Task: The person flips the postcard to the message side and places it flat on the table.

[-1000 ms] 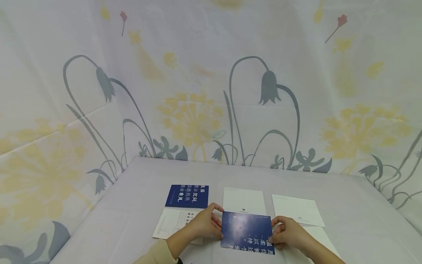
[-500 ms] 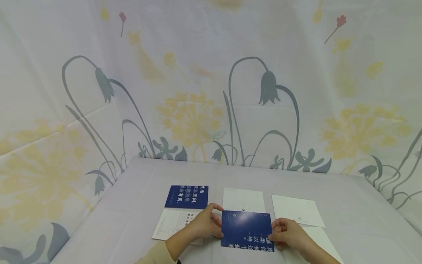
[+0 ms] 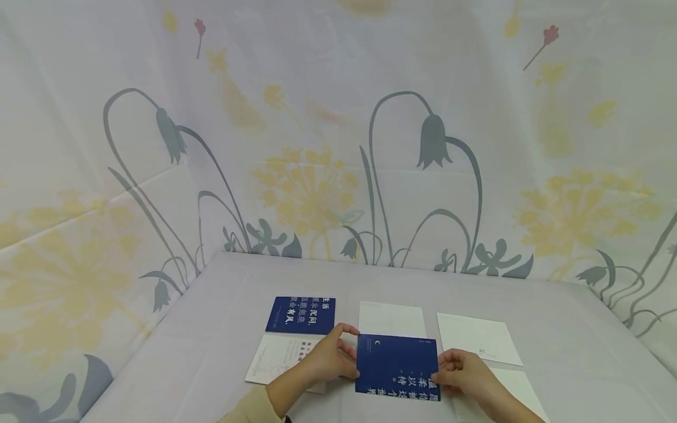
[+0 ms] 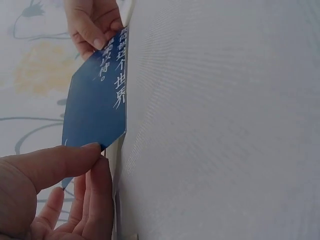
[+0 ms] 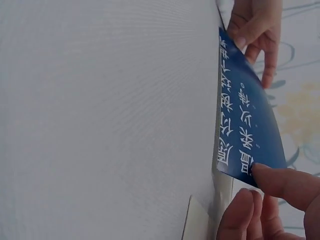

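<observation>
A dark blue postcard [image 3: 394, 367] with white characters and a small crescent is held between both hands, a little above the table. My left hand [image 3: 329, 357] pinches its left edge, thumb on top, as the left wrist view shows. At the opposite edge my right hand [image 3: 465, 375] pinches the card, its thumb [image 5: 280, 182] on the printed face. In the right wrist view the card bows slightly. Behind it lies a white card [image 3: 391, 317], its near part hidden by the blue postcard.
On the left, another blue card [image 3: 300, 315] lies just beyond a white printed card [image 3: 270, 355], which my left hand partly covers. Two white cards, one farther [image 3: 476, 335] and one nearer [image 3: 515, 388], lie on the right. A flowered cloth [image 3: 338, 176] hangs behind the table.
The blue postcard has risen slightly and its tilt has shifted, so the bright glare on its face has gone. Both hands keep their grip and have barely moved.
</observation>
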A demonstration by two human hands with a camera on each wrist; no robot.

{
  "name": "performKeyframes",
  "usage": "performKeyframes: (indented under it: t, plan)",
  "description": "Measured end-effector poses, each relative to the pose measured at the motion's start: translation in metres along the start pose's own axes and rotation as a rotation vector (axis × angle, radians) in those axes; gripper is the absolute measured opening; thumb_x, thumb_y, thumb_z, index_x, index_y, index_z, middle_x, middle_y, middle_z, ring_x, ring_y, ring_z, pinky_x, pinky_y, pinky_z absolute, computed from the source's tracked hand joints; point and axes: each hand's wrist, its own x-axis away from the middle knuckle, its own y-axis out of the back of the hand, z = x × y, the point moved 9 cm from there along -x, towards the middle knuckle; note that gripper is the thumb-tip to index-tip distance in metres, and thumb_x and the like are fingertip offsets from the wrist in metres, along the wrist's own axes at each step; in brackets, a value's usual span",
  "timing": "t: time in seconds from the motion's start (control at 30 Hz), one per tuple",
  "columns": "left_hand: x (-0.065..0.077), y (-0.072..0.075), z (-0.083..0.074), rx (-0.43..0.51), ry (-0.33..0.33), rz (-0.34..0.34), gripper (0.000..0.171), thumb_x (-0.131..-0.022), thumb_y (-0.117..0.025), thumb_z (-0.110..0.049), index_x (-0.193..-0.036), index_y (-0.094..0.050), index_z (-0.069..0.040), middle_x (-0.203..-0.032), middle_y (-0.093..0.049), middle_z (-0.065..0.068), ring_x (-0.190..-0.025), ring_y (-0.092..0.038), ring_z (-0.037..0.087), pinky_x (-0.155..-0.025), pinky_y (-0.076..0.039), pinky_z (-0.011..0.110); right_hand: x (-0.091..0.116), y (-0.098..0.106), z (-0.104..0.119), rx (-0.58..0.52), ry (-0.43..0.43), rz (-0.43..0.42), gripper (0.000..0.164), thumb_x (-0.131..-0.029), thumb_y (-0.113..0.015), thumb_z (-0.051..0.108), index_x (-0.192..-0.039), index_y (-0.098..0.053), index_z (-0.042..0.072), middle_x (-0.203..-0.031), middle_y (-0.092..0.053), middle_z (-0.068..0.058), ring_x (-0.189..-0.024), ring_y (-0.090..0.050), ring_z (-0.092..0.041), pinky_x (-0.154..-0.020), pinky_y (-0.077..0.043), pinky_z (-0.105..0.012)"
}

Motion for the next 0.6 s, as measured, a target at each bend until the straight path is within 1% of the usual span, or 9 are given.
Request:
performKeyframes:
  t: [0.17,0.3,0.47,0.6]
  plan:
    - [-0.002,0.004,0.003,0.012,0.009,-0.036,0.067,-0.065,-0.072,0.012,-0.123,-0.046,-0.011,-0.084,-0.057,0.008,-0.067,-0.06,0.019,-0.057,-0.051,0.031,0.0,0.002,0.005,-0.013,0.031,0.02,0.024,-0.077,-0.072,0.004,-0.092,-0.057,-0.006,-0.071,-0.056,-0.002,-0.063,-0.052,-0.016,-0.057,-0.05,-0.029]
    - [-0.004,0.006,0.006,0.036,0.018,-0.054,0.067,-0.067,-0.072,0.01,-0.126,-0.046,-0.011,-0.085,-0.057,0.008,-0.068,-0.06,0.019,-0.059,-0.052,0.032,-0.001,0.004,0.007,-0.026,0.04,0.025,0.023,-0.078,-0.072,0.007,-0.092,-0.058,-0.006,-0.071,-0.058,-0.001,-0.063,-0.052,-0.016,-0.057,-0.05,-0.029]
    - [-0.003,0.008,0.004,0.075,0.013,-0.067,0.066,-0.068,-0.07,0.012,-0.127,-0.046,-0.008,-0.085,-0.057,0.01,-0.069,-0.061,0.019,-0.062,-0.054,0.033,-0.004,0.006,0.004,-0.055,-0.004,-0.012,0.021,-0.081,-0.069,0.01,-0.093,-0.061,-0.006,-0.072,-0.059,-0.003,-0.063,-0.053,-0.016,-0.057,-0.05,-0.031]
    - [-0.004,0.011,0.003,0.056,0.0,-0.089,0.058,-0.071,-0.071,0.008,-0.123,-0.048,-0.005,-0.084,-0.06,0.007,-0.07,-0.06,0.018,-0.062,-0.053,0.032,-0.007,0.008,0.004,-0.074,-0.024,-0.034,0.019,-0.085,-0.066,0.011,-0.093,-0.063,-0.007,-0.07,-0.058,-0.004,-0.063,-0.053,-0.017,-0.058,-0.05,-0.03]
